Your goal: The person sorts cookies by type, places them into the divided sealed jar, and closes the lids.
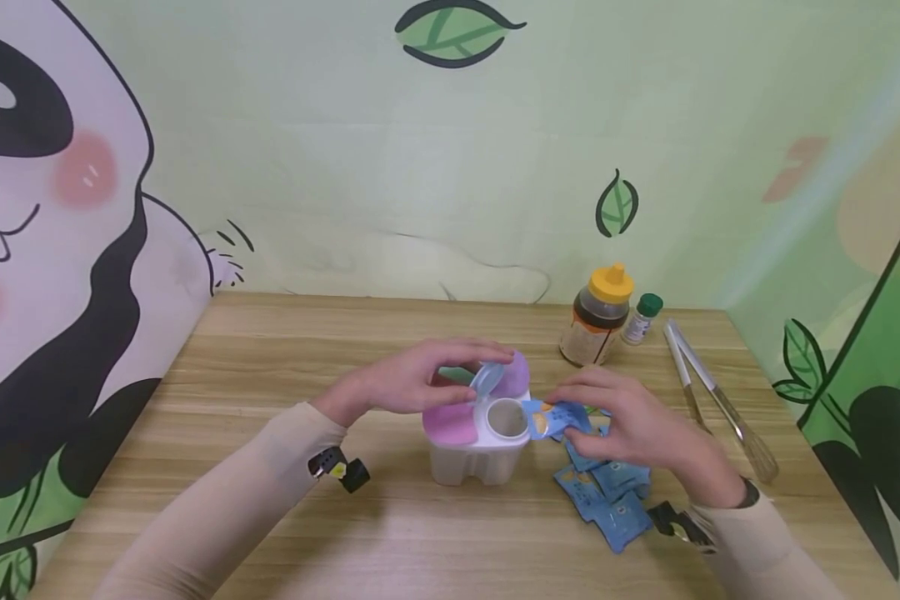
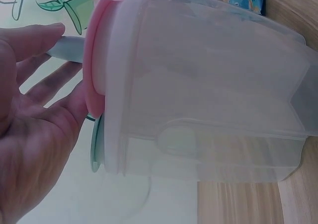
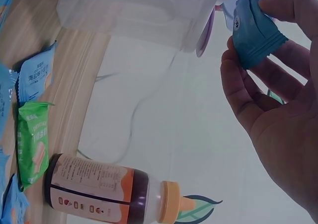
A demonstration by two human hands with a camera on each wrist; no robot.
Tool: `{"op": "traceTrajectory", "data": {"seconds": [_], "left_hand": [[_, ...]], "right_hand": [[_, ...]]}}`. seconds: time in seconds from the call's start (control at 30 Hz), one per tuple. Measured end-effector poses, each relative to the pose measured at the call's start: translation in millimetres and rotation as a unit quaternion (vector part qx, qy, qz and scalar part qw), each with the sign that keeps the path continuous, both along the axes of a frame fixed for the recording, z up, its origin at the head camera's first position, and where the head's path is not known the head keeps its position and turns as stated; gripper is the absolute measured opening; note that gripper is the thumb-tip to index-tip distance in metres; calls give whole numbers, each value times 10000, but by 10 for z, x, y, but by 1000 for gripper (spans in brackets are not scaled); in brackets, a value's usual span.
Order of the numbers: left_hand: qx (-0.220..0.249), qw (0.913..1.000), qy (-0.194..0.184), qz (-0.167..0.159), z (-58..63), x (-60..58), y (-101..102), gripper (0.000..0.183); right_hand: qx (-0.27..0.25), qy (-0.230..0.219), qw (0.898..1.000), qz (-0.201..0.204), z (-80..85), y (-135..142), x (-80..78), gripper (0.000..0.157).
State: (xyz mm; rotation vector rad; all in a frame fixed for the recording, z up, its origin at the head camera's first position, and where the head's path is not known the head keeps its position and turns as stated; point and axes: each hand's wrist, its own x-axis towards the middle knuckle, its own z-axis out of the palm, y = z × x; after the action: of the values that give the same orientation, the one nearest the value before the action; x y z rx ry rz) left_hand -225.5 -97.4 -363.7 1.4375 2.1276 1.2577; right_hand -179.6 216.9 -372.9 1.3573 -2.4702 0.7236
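Note:
A translucent white container with several coloured flip lids stands on the table. My left hand is over its top and holds the raised pale blue lid between thumb and fingers. In front of that lid the round opening is uncovered. In my right hand a small blue snack packet is pinched, its end at the edge of the opening. The right wrist view shows this packet between thumb and fingertips. Below my right hand lie several more blue packets.
A green packet lies among the blue ones. Behind them stand a brown bottle with a yellow cap and a small green-capped bottle. Metal tongs lie at the right. A printed backdrop rises behind the table.

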Motion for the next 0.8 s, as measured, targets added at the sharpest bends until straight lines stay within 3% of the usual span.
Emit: {"op": "traceTrajectory", "data": {"seconds": [0.4, 0.8], "left_hand": [[2, 10000, -93, 4, -15, -4, -1, 53], [40, 9999, -121, 2, -18, -2, -3, 54]], "right_hand": [[1, 75, 9999, 78, 35, -74, 1, 34], [-38, -303, 9994, 187, 37, -130, -18, 31]]}}
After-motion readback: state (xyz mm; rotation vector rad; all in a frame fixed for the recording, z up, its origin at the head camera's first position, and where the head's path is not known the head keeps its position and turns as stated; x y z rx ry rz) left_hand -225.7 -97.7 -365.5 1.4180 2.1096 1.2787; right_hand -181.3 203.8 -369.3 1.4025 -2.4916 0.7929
